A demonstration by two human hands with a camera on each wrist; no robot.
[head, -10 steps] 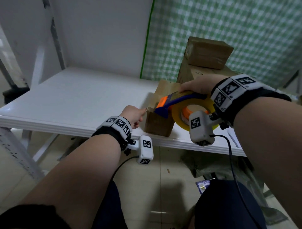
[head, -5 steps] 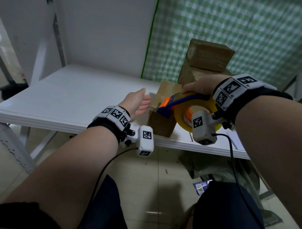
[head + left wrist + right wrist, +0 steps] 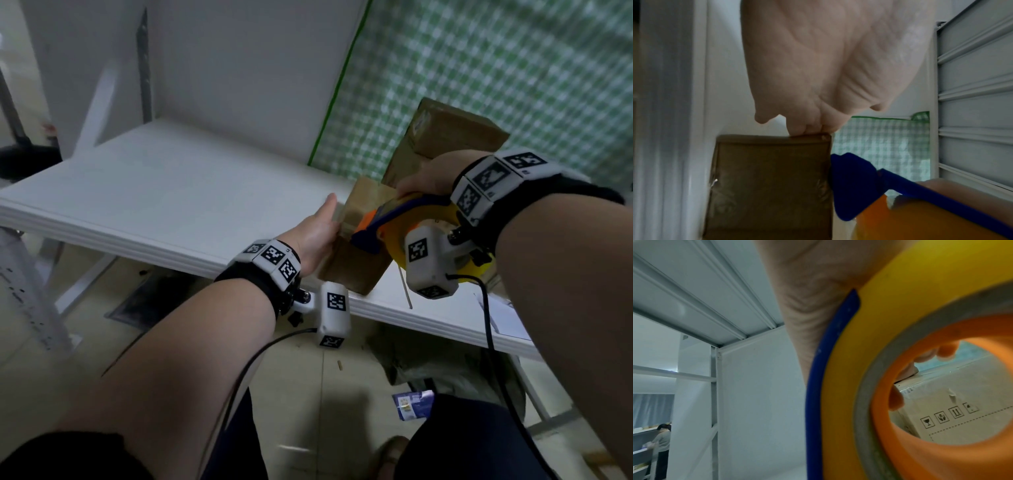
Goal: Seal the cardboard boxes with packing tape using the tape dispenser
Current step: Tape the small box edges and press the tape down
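While the right hand (image 3: pixel 428 174) is gripping the one tape dispenser (image 3: pixel 390 214) against the nearest box (image 3: pixel 346 274) at the tabletop's (image 3: pixel 171 192) front edge, the left hand (image 3: pixel 313 236) is clasping it; two other boxes (image 3: pixel 452 133) are sitting stacked behind.

Colours: box (image 3: pixel 346 270) was plain brown; tape dispenser (image 3: pixel 404 209) had blue frame, orange hub, yellow roll; table (image 3: pixel 154 192) white; curtain (image 3: pixel 496 68) green-white check; wristbands (image 3: pixel 274 255) black with black-on-white square codes.
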